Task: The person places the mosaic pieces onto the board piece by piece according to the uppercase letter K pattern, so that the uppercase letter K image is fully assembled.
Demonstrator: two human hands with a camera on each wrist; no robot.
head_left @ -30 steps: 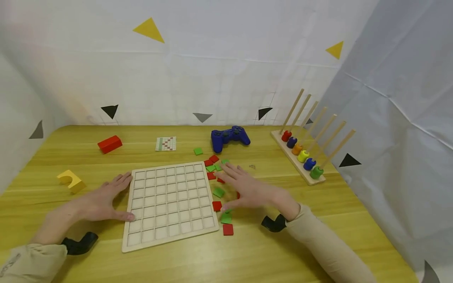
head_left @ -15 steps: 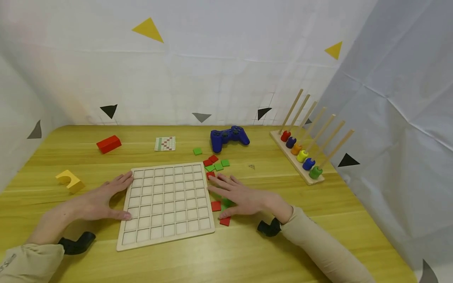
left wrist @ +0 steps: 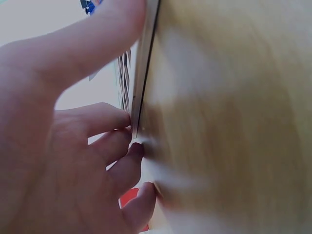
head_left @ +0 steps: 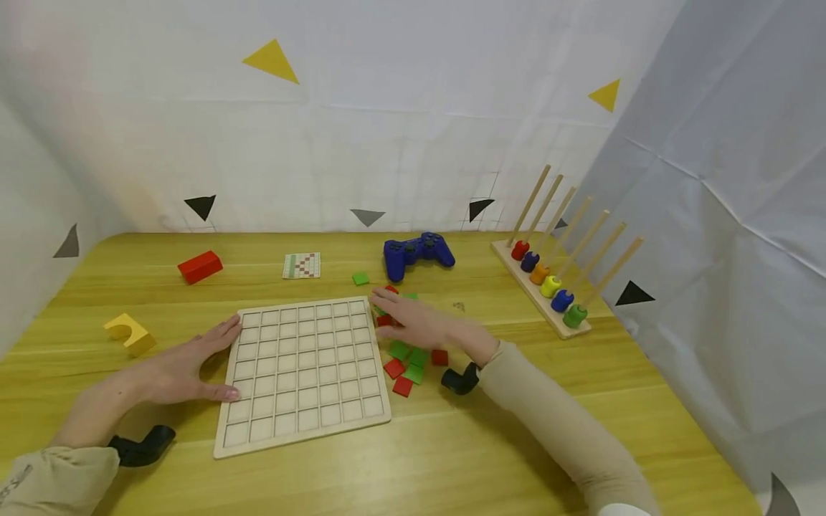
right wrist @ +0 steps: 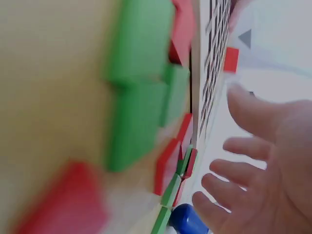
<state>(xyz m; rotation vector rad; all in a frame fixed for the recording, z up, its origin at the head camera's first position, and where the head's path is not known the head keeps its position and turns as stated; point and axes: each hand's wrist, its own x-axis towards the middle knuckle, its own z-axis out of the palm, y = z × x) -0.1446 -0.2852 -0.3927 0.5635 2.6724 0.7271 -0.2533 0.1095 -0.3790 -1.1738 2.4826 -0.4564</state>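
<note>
A pale wooden grid board (head_left: 308,365) lies flat on the table. My left hand (head_left: 174,374) rests at its left edge, thumb and fingers spread apart; the left wrist view shows fingertips (left wrist: 124,119) against the board's side. Off the right edge my right hand (head_left: 416,322) hovers low over loose square tiles, its fingers extended and holding nothing. Among these, a green tile (head_left: 418,357), a red tile (head_left: 403,387) and another red tile (head_left: 439,357) show nearer me. Part of the pile is hidden under the right hand.
Behind the board are a red block (head_left: 200,267), a patterned card (head_left: 302,266), a lone green tile (head_left: 361,279) and a blue game controller (head_left: 418,254). A yellow arch block (head_left: 130,335) lies left. A bead stacker with upright pegs (head_left: 540,287) stands right.
My right hand swept toward me and left, then moved to the far tiles. The nearer tiles have shifted away from me, closer together. The board slid slightly left; my left hand stayed against it.
</note>
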